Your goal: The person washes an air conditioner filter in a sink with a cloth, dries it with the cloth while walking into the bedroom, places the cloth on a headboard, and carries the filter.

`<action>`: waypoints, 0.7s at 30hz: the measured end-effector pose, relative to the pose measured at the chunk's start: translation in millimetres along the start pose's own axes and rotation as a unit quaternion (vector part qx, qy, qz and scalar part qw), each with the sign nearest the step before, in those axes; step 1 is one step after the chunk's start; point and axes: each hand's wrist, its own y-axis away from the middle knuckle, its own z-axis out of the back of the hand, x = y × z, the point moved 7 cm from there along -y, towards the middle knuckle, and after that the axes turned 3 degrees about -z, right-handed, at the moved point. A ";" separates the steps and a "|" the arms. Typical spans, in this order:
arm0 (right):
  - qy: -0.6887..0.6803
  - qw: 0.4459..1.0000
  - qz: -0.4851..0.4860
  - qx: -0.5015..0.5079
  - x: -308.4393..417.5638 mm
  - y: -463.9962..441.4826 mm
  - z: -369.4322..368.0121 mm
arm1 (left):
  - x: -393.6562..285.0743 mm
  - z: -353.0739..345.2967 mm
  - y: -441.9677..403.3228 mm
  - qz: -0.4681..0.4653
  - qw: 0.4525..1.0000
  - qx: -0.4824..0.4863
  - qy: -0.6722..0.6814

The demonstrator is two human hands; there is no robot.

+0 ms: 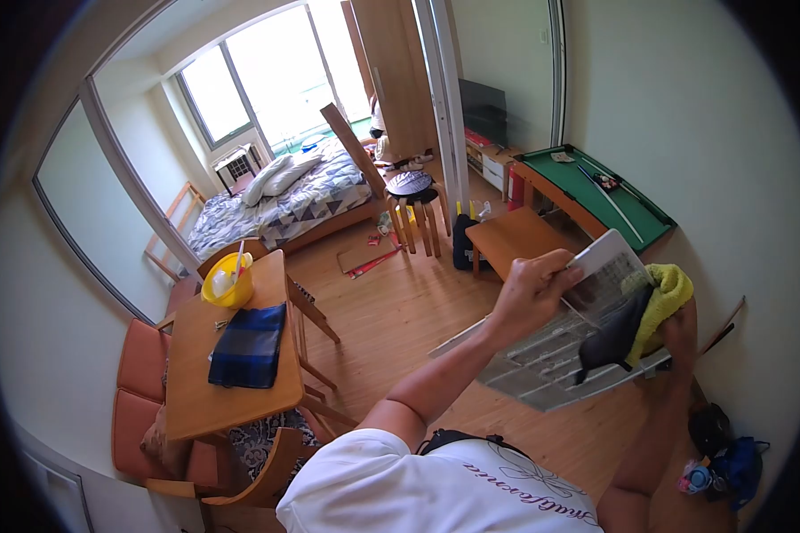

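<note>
A flat whitish panel with a grid of ribs [542, 355] is held up at a tilt on the right, in front of my body. My left hand [538, 289] is closed on its upper edge, near a pale corner. At the panel's right side my right hand [676, 333] is closed round a yellow-green cloth [665, 302]. A dark grey cloth or flap [615, 333] hangs beside the yellow one and lies over part of the panel. The fingers of my right hand are partly hidden by the cloth.
A wooden table [187, 373] at left bears a yellow bowl [228, 282] and a folded blue cloth [249, 346]. Ahead are a stool [413, 209], a bed [284, 204], a low orange-brown table [516, 235] and a small pool table [596, 200]. Bags [742, 466] lie low right.
</note>
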 end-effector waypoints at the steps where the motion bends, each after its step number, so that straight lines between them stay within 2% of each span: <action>1: -0.003 1.000 0.002 0.001 -10.4 1.8 8.7 | 2.1 9.3 1.1 0.010 1.000 -0.022 0.016; 2: 0.007 1.000 -0.012 -0.009 -25.9 3.9 21.7 | 6.5 20.0 1.6 0.038 0.998 -0.033 0.028; 4: 0.001 0.998 -0.055 -0.038 -32.6 8.3 28.7 | 14.8 33.9 1.6 0.034 0.998 -0.037 0.040; 5: -0.002 0.998 -0.052 -0.036 -35.0 10.8 30.8 | 16.9 39.1 1.9 0.034 0.997 -0.040 0.055; 7: -0.017 0.993 -0.114 -0.017 -55.0 14.2 37.4 | 15.7 44.2 2.5 0.042 0.996 -0.053 0.055; 9: -0.022 0.994 -0.111 -0.006 -49.6 12.4 36.9 | 15.2 45.5 2.6 0.049 0.995 -0.065 0.058; 12: 0.006 0.989 -0.125 -0.080 -59.6 21.6 47.2 | 16.1 51.3 1.6 0.053 0.993 -0.073 0.076; 13: 0.007 0.989 -0.124 -0.078 -58.0 20.8 45.5 | 14.2 55.7 1.6 0.061 0.992 -0.081 0.081; 15: -0.088 0.988 -0.104 -0.067 -51.7 18.2 40.6 | 12.1 63.6 2.0 0.071 0.990 -0.090 0.085; 16: -0.088 0.989 -0.105 -0.064 -55.3 17.4 39.8 | 12.9 66.6 1.8 0.085 0.987 -0.090 0.102; 18: -0.255 0.951 -0.162 -0.069 -77.1 18.5 32.4 | 16.6 70.4 0.3 0.100 0.983 -0.093 0.119; 19: -0.254 0.951 -0.163 -0.066 -91.0 20.2 31.4 | 20.4 71.9 0.1 0.108 0.981 -0.096 0.133; 21: -0.394 0.904 -0.165 -0.028 -119.7 26.5 22.8 | 24.1 74.0 -1.3 0.115 0.977 -0.102 0.146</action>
